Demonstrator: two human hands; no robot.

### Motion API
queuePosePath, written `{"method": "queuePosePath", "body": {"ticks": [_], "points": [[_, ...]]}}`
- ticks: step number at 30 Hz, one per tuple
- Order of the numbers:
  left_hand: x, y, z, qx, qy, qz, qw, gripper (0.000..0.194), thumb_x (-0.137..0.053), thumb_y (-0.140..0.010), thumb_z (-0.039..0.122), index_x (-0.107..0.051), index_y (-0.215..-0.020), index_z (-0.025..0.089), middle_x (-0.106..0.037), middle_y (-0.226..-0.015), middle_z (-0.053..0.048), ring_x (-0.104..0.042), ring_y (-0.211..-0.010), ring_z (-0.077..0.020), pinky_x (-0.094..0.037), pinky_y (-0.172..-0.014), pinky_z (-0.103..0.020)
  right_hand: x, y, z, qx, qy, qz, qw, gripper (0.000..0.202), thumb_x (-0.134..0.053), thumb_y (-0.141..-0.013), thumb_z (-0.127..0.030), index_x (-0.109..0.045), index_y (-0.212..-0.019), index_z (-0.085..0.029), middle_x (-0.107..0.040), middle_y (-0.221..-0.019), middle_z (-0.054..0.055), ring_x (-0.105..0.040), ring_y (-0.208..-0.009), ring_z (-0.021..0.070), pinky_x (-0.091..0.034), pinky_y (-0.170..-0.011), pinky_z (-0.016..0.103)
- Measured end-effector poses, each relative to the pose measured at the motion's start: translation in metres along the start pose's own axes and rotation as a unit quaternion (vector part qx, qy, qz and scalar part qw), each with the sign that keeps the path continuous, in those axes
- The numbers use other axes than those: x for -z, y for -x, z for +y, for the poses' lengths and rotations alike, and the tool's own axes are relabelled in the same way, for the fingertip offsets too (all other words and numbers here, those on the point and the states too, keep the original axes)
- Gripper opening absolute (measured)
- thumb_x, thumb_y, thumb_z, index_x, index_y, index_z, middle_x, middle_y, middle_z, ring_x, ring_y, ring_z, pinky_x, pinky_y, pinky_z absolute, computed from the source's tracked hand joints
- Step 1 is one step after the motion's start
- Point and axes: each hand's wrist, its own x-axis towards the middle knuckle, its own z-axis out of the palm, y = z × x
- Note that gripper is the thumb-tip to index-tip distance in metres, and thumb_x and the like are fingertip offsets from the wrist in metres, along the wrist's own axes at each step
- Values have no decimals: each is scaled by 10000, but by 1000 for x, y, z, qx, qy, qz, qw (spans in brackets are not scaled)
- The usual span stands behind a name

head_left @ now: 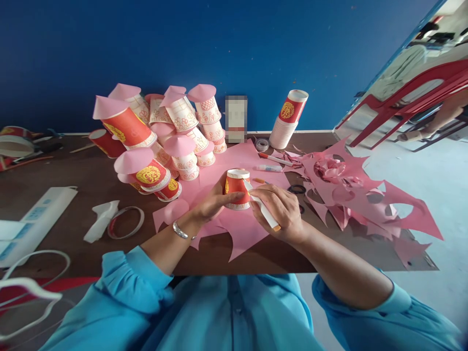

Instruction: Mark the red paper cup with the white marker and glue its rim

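My left hand (pixel 215 201) is wrapped round a red and gold paper cup (pixel 237 187), which stands upside down over the pink paper, its white-rimmed end downward. In my right hand (pixel 282 210) is a white utility knife (pixel 265 213) with an orange end. Its pale blade meets the cup's upper right side; whether it has cut in, I cannot tell. Pink paper sheets (pixel 239 156) lie beneath both hands. Left of them stand several stacked paper-cup towers (pixel 183 114) topped with pink paper cones (pixel 179 146).
Pink paper scraps (pixel 351 190) heap up at the right. Behind are a cup stack (pixel 283 131), a tape roll (pixel 262 144), a red pen (pixel 276 159) and a glue tube (pixel 268 168). A power strip (pixel 36 219) and a larger tape ring (pixel 126 223) lie left.
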Motion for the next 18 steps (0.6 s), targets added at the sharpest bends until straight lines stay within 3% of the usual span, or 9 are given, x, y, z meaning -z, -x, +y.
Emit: {"method": "queuePosePath", "body": {"ticks": [5,10,18], "points": [[4,1,-1,-6,-15,-12,1000,634,-950,-865,507,-704,-1407,291,-731,-1272,-27,-659,-1265,-302,-568,-1130,-495,1,3,1,4,-21,5,1000,267,-645,-1090,-120,-692,-1339,-204,-860,-1018,74,-840,-857,223,-695,-766,342],[4,2,-2,-21,3,-24,999,687,-957,-856,520,-719,-1469,322,-750,-1346,-36,-645,-1368,-350,-557,-1206,-517,1,4,3,-1,-33,17,999,325,-662,-1082,-115,-700,-1393,-202,-860,-1029,78,-845,-884,241,-720,-848,380],[1,4,4,-22,-10,-31,999,678,-950,-841,561,-746,-1434,301,-765,-1317,-47,-673,-1309,-347,-607,-1138,-475,0,4,3,6,-5,6,1000,355,-652,-1087,-123,-661,-1425,-230,-868,-1049,80,-860,-868,245,-733,-883,393]]}}
